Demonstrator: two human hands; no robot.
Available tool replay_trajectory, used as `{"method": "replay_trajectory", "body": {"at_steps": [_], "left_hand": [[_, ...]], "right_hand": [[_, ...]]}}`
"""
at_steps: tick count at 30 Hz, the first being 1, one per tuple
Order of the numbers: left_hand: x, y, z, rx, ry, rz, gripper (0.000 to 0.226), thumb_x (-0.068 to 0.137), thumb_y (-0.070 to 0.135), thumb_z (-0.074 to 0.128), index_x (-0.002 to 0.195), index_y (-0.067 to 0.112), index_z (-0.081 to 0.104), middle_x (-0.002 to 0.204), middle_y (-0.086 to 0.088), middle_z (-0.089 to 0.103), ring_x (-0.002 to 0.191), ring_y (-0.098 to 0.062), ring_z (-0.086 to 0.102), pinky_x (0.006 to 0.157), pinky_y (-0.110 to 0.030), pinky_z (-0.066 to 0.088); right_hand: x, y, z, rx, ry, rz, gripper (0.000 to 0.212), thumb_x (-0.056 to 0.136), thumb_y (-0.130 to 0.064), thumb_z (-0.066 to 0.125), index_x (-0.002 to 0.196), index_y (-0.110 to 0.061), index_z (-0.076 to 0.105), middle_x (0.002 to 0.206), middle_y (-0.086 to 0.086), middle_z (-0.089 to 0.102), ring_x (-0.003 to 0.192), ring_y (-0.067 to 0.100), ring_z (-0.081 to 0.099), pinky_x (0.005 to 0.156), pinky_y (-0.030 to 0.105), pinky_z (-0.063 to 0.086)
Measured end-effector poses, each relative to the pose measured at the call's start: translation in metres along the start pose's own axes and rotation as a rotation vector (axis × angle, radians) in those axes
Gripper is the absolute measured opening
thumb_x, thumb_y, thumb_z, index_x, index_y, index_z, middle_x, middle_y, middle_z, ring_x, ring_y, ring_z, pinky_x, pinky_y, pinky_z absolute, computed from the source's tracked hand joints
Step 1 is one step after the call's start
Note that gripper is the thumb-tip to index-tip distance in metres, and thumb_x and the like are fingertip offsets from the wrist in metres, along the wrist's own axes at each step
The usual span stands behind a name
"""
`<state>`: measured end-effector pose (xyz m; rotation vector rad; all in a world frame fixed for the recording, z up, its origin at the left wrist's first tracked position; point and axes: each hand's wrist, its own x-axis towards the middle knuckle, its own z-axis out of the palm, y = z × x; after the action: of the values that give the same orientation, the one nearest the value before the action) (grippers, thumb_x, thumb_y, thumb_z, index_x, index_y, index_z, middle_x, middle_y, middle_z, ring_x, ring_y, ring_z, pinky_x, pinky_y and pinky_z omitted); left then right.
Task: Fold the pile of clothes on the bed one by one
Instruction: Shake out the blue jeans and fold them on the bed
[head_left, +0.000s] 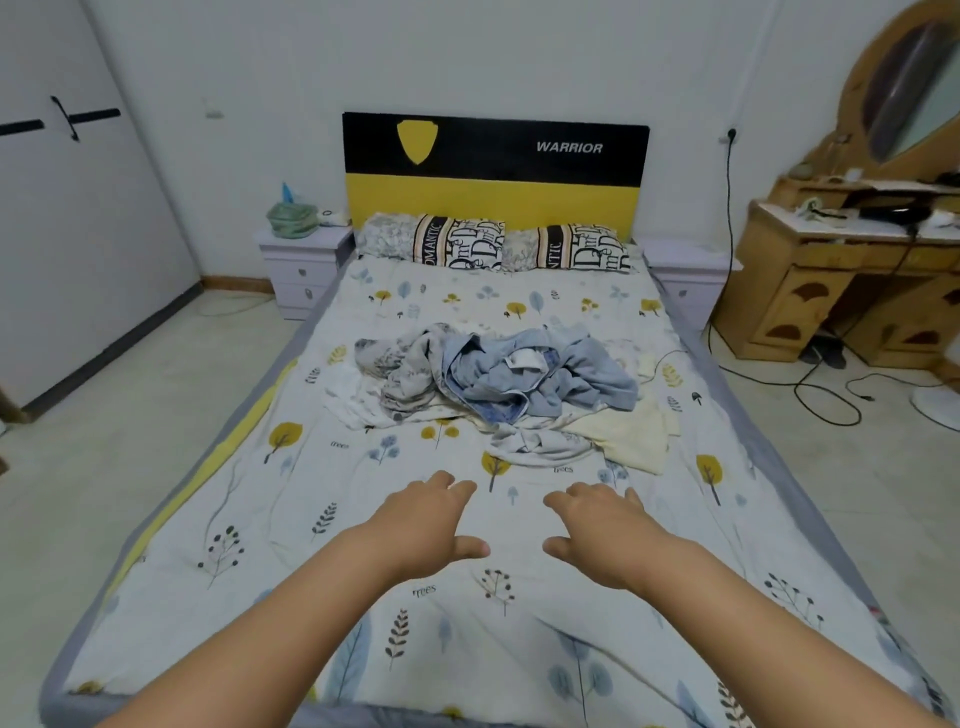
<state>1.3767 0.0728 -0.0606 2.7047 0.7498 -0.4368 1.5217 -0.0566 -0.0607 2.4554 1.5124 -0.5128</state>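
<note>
— So where do things stand with the folding?

— Nothing looks folded yet, I'd say. The pile of clothes (493, 384) lies heaped in the middle of the bed (218, 499), below the two pillows (493, 244). A crumpled light-blue garment (545, 379) sits on top, a grey patterned piece (400, 364) is on its left, and a pale yellow cloth (634, 436) sticks out at the near right edge.

— And the hands?

— Both reach out over the sheet, palms down. The left hand (426, 519) and the right hand (602, 525) are side by side, apart from each other, fingers loosely spread and holding nothing. They are near the pile's front edge but not touching it.

— Why held like that?

— Probably to take the nearest garment with both hands at once, so it can be lifted and spread flat. The bare stretch of sheet in front of the pile seems a fit place for folding.

— Anything awkward?

— The pieces are tangled, so pulling one may drag its neighbours.
</note>
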Motion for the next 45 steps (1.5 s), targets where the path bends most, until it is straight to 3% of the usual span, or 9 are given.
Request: {"method": "replay_trajectory", "body": {"at_steps": [11,18,31,41,45], "left_hand": [[0.103,-0.054,-0.035,0.049,-0.017,0.007,0.058,0.093,0.043,0.048,0.143,0.019,0.031,0.143,-0.005,0.037,0.124,-0.026,0.044,0.100,-0.039,0.040],[0.186,-0.057,-0.054,0.027,0.016,-0.029,0.052,0.096,0.039,0.045,0.142,0.019,0.034,0.142,-0.005,0.040,0.125,-0.024,0.044,0.098,-0.034,0.040],[0.349,-0.067,-0.040,-0.006,-0.004,-0.134,0.039,0.095,0.033,0.043,0.130,0.017,0.046,0.131,-0.006,0.050,0.117,-0.026,0.049,0.094,-0.034,0.040],[0.474,-0.125,-0.004,-0.003,0.028,-0.192,0.035,0.094,0.022,0.040,0.128,0.016,0.043,0.126,-0.007,0.048,0.112,-0.026,0.050,0.086,-0.033,0.041],[0.525,-0.153,0.008,0.021,0.083,-0.213,0.028,0.094,0.021,0.041,0.121,0.015,0.044,0.123,-0.006,0.046,0.110,-0.024,0.049,0.086,-0.033,0.041]], "right_hand": [[0.103,0.011,-0.031,0.010,-0.013,0.021,0.043,0.095,-0.036,0.042,0.134,-0.018,0.041,0.135,0.008,0.044,0.125,0.028,0.038,0.103,0.046,0.027],[0.175,0.055,-0.054,0.022,0.066,-0.027,0.038,0.096,-0.033,0.042,0.130,-0.016,0.044,0.127,0.009,0.050,0.118,0.028,0.045,0.093,0.037,0.037],[0.326,0.128,-0.047,0.079,0.073,-0.029,0.035,0.095,-0.027,0.042,0.128,-0.016,0.046,0.124,0.008,0.051,0.115,0.025,0.047,0.087,0.032,0.039],[0.460,0.138,-0.005,0.014,0.087,0.000,0.037,0.091,-0.011,0.040,0.128,-0.014,0.043,0.129,0.007,0.044,0.120,0.021,0.039,0.095,0.033,0.034],[0.528,0.146,0.004,-0.053,0.150,-0.011,0.042,0.092,-0.012,0.040,0.134,-0.014,0.036,0.142,0.009,0.031,0.131,0.024,0.029,0.105,0.039,0.028]]}}
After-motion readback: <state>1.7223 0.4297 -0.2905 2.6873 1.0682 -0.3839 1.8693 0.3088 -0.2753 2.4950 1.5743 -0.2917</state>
